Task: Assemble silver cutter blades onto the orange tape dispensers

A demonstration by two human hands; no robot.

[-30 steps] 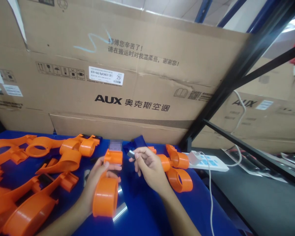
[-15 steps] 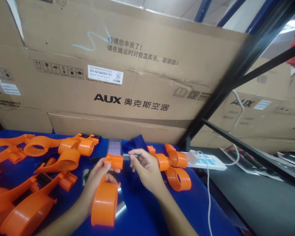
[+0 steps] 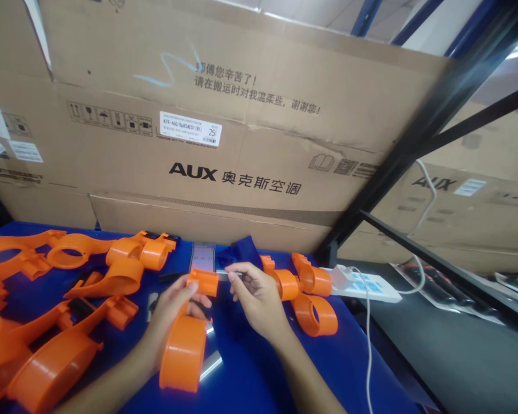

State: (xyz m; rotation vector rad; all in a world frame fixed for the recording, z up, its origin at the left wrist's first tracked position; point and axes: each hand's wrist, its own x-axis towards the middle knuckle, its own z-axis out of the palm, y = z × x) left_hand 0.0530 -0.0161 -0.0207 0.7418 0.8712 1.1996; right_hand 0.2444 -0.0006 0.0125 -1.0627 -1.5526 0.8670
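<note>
My left hand (image 3: 175, 307) is closed around an orange plastic part (image 3: 183, 351). A wide ring forms the part's lower end, and a short ribbed block at its top sits by my thumb. Just right of that block, my right hand (image 3: 254, 293) pinches a thin, pale strip-like piece (image 3: 221, 271) between thumb and fingertips. The strip's kind cannot be made out, nor whether it touches the orange block. Behind the block a phone (image 3: 203, 257) with a lit screen lies on the blue table surface (image 3: 250, 368).
Several similar orange parts (image 3: 54, 368) spread over the left side; more orange parts (image 3: 314, 313) lie right of my right hand. A white power strip (image 3: 373, 287) with a cable (image 3: 368, 345) sits farther right. Cardboard (image 3: 242, 144) stands behind, beside a black frame post (image 3: 397, 155).
The view has shifted slightly, so the background appears a little farther right. Both hands keep nearly the same pose and hold the same pieces.
</note>
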